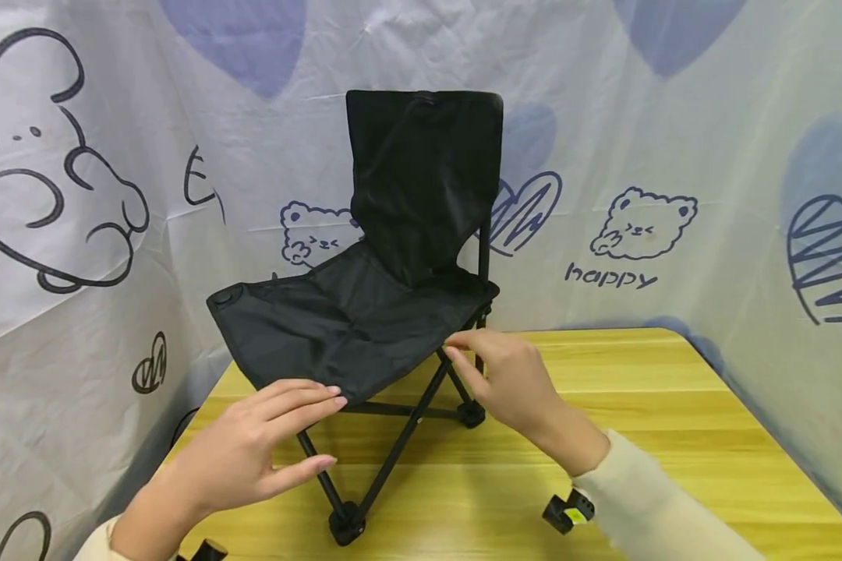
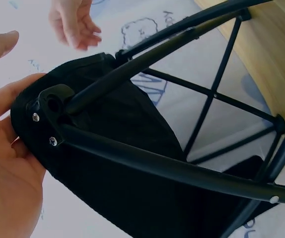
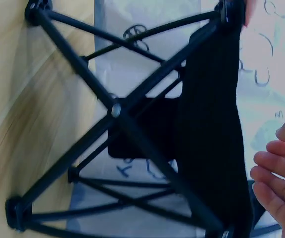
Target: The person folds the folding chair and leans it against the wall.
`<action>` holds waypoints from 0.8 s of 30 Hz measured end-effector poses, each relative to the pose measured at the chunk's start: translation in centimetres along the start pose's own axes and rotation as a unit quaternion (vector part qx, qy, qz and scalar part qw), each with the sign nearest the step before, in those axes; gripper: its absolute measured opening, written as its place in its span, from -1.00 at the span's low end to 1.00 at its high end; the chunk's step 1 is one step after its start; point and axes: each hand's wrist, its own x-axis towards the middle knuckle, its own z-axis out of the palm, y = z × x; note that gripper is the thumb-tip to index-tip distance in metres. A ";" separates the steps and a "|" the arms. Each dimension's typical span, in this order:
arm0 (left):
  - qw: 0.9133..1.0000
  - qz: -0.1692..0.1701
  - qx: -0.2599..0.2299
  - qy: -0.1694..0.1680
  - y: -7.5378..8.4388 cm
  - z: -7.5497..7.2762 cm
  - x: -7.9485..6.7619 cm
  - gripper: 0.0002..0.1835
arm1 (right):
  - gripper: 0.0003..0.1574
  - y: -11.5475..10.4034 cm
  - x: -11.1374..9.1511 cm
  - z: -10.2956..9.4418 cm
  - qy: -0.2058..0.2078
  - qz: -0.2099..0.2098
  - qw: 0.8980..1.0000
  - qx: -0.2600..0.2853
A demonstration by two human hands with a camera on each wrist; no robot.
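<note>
A black folding camping chair (image 1: 365, 319) stands unfolded on the wooden table, with a fabric seat, a tall fabric backrest (image 1: 424, 171) and crossed tube legs (image 1: 400, 444). My left hand (image 1: 252, 444) rests its nearly straight fingers on the seat's near front corner, the thumb held away. From below, the left wrist view shows a plastic corner bracket (image 2: 53, 114) with two screws, my fingers lying behind the fabric. My right hand (image 1: 508, 374), loosely bent, is beside the seat's right edge; in the right wrist view a gap separates its fingers (image 3: 274, 173) from the black fabric.
The chair's feet (image 1: 346, 523) stand on the wood-grain table (image 1: 603, 436). White cloth (image 1: 709, 140) printed with bears and hearts hangs behind and at both sides. A small black device (image 1: 568, 510) is at the right wrist.
</note>
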 end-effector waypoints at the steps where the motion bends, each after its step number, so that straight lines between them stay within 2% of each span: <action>1: 1.000 0.004 -0.001 -0.001 0.0 0.1 0.2 -0.49 | -0.83 -0.4 0.1 0.1 -0.004 -0.011 1.000 0.007; 6: 1.000 0.017 -0.005 -0.008 0.3 1.0 1.0 -0.50 | -0.72 -1.6 0.3 0.5 -0.039 -0.077 0.996 0.031; 10: 1.000 0.015 -0.008 -0.022 0.8 1.7 1.6 -0.48 | -0.52 -2.2 0.3 1.0 -0.070 -0.136 0.988 0.021; 13: 0.999 0.010 -0.008 -0.038 1.2 2.2 2.2 -0.45 | -0.43 -2.5 0.2 1.3 -0.086 -0.164 0.983 0.015; 18: 0.998 0.017 -0.007 -0.052 2.1 3.0 3.3 -0.45 | -0.60 -2.4 -0.1 1.3 -0.095 -0.186 0.978 0.011; 21: 0.998 0.026 -0.008 -0.057 2.4 3.2 3.8 -0.46 | -0.68 -2.2 -0.4 1.3 -0.076 -0.201 0.977 -0.001; 24: 0.997 0.040 -0.011 -0.062 2.6 3.3 4.1 -0.48 | -0.65 -1.8 -0.5 1.4 -0.051 -0.220 0.974 -0.011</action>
